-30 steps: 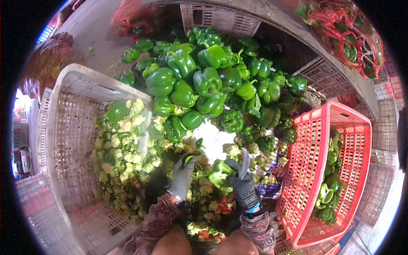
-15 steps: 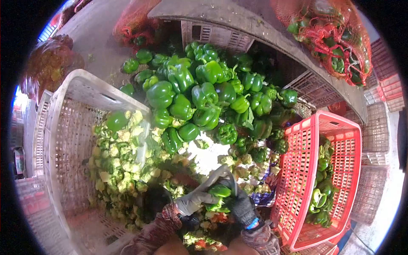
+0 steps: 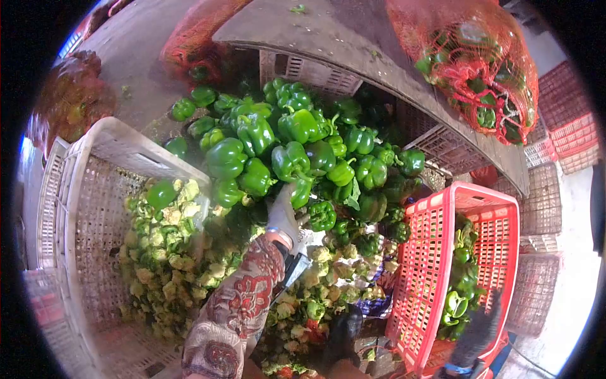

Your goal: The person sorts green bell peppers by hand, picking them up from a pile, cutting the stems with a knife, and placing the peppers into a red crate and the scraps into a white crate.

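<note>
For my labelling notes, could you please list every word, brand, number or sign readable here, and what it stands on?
None can be read: the red crate, the white crate and the net sack show no print, and the sleeve bears only a pattern.
</note>
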Tool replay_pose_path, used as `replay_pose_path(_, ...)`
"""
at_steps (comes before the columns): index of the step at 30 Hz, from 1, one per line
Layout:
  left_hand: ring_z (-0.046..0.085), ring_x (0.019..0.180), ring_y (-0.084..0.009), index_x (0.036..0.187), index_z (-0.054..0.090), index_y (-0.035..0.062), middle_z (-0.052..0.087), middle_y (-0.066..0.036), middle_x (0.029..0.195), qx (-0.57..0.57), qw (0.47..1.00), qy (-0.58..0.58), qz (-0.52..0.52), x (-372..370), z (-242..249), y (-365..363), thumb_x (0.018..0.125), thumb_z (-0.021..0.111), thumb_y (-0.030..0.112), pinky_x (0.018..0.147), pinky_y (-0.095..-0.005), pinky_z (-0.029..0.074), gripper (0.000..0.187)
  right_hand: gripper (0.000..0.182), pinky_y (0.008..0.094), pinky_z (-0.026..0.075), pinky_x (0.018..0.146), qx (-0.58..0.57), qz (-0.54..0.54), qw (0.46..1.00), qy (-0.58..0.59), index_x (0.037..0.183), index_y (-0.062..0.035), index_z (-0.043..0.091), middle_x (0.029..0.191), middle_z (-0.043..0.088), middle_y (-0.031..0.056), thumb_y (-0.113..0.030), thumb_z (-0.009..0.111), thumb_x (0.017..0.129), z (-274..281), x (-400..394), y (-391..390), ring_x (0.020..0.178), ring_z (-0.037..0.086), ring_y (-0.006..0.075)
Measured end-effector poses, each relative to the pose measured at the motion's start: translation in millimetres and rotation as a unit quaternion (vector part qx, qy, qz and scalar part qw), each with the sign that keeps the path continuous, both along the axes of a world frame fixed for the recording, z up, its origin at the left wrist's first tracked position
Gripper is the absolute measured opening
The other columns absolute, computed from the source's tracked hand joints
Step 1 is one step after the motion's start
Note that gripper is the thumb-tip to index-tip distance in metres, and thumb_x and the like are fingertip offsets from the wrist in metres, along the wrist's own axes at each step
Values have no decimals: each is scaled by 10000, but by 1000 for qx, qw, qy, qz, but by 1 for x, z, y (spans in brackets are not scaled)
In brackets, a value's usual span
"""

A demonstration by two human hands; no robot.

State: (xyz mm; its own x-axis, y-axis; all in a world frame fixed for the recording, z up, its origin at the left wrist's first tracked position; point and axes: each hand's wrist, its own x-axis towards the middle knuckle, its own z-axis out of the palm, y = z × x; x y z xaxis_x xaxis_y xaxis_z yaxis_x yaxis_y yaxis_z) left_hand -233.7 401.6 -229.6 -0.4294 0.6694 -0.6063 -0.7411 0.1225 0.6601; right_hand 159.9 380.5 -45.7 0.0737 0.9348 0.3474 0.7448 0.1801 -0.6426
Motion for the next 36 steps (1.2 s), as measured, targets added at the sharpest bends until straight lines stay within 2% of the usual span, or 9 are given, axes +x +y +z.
replay_pose_path(4, 524, 995, -206, 1115, 601, 152, 588, -50, 1111, -41, 995, -20, -84, -12, -26, -5, 841, 632, 334, 806, -379, 443, 331, 392, 257, 503, 604, -72, 252, 959, -112, 1263, -51, 520, 1076, 597, 46, -58, 525, 871, -105, -101, 14, 958, 563, 128)
replay_pose_path(8, 542, 1048, -222, 1350, 401, 38, 579, -95, 1156, 16, 997, 53, -56, 14, -94, -61, 837, 645, 82, 930, -333, 438, 570, 351, 262, 496, 620, -460, 104, 858, 203, 1230, -47, 553, 948, 637, 32, -195, 579, 913, -188, -240, 55, 804, 592, 129)
replay_pose_path(13, 540, 1054, -202, 1406, 291, -22, 567, -122, 1185, -13, 987, 105, -120, 15, -99, -98, 849, 651, 99, 925, -292, 431, 674, 451, 370, 498, 790, -209, 248, 946, 15, 1206, -26, 538, 970, 647, 159, -301, 641, 862, -293, -270, 33, 887, 630, 297)
replay_pose_path(16, 528, 1101, -227, 1410, 280, -51, 527, -136, 1267, -72, 983, 38, -162, 13, -42, -111, 871, 645, 142, 980, -306, 398, 679, 496, 430, 482, 851, -323, 236, 917, 0, 1229, -44, 516, 1151, 564, 206, -258, 671, 809, -208, -264, 7, 1025, 567, 403)
replay_pose_path(20, 503, 1202, -334, 1414, 286, -4, 489, -221, 1325, -159, 838, 398, -339, 34, -63, -139, 909, 560, 326, 1002, -373, 398, 662, 527, 422, 468, 891, -313, 257, 913, -44, 1302, -103, 474, 1180, 545, 214, -181, 644, 810, -227, -231, -43, 1047, 564, 395)
replay_pose_path(23, 477, 1223, -362, 1402, 303, -10, 451, -256, 1349, -123, 805, 437, -381, 36, -58, -141, 895, 545, 384, 1018, -391, 383, 686, 592, 407, 473, 887, -341, 228, 911, 28, 1356, -133, 431, 1193, 535, 213, -164, 643, 805, -231, -224, -52, 1040, 571, 394)
replay_pose_path(27, 522, 1175, -351, 1331, 454, 7, 525, -264, 1264, -162, 836, 373, -369, 27, -72, -133, 793, 634, 307, 990, -383, 403, 642, 630, 366, 435, 980, -530, 279, 800, 23, 1413, -91, 341, 1365, 459, 167, -183, 614, 852, -222, -233, -24, 1201, 511, 288)
replay_pose_path(31, 623, 1014, -309, 1290, 489, -25, 616, -251, 1125, -189, 872, 260, -370, 28, -42, -113, 735, 640, 236, 890, -386, 468, 632, 601, 353, 478, 845, -488, 261, 831, 59, 1403, -164, 385, 1163, 610, 182, -189, 615, 848, -268, -228, -37, 998, 619, 260)
replay_pose_path(36, 618, 966, -351, 1214, 584, 156, 650, -185, 1045, -198, 805, 429, -359, 36, -67, -110, 752, 627, 245, 851, -418, 483, 472, 549, 378, 458, 885, -426, 231, 873, -60, 1339, -177, 464, 1214, 578, 160, -228, 618, 815, -263, -236, -40, 1055, 586, 322)
